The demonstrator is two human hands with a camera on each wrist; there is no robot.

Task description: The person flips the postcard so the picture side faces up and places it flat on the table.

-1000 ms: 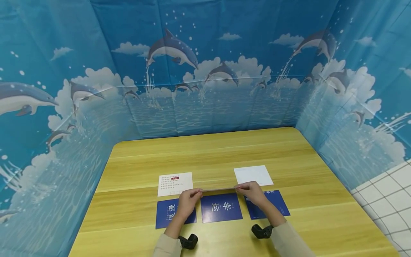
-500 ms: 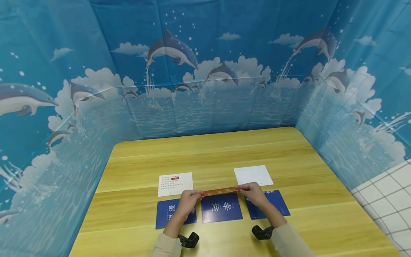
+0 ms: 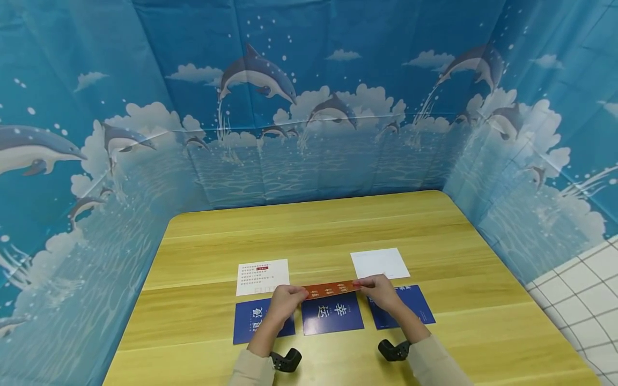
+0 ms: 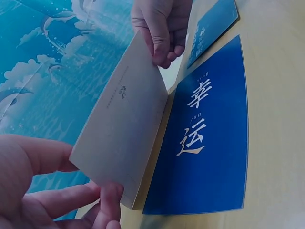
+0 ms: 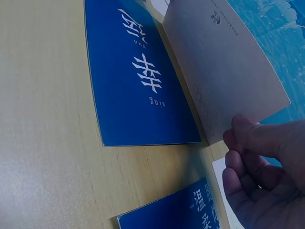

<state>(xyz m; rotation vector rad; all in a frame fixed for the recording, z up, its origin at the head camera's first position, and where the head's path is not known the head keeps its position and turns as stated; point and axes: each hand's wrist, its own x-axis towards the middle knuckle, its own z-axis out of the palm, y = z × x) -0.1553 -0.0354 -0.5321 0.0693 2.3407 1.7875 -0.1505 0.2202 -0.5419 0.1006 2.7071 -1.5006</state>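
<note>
A postcard [image 3: 332, 290] is held between both hands above the middle of the table, its red face with light lettering showing in the head view. My left hand [image 3: 284, 301] pinches its left end, and my right hand [image 3: 380, 290] pinches the right end. Both wrist views show the postcard's pale back [image 4: 126, 114], with small print and postcode boxes; the card stands tilted. Just on the near side lies a blue card [image 3: 333, 320] with white characters. Two more blue cards lie partly under the forearms, one at left [image 3: 243, 324] and one at right [image 3: 417, 308].
Behind the left hand lies a white card [image 3: 260, 276] with red print. A blank-looking white card [image 3: 381, 262] lies behind the right hand. All rest on a yellow wood-grain table [image 3: 299, 225], with a dolphin-print curtain [image 3: 309, 166] beyond its far edge.
The postcard has tilted: seen nearly edge-on a second ago, it now shows a broad strip of its red face in the head view. Both hands keep their pinch in nearly the same place.
</note>
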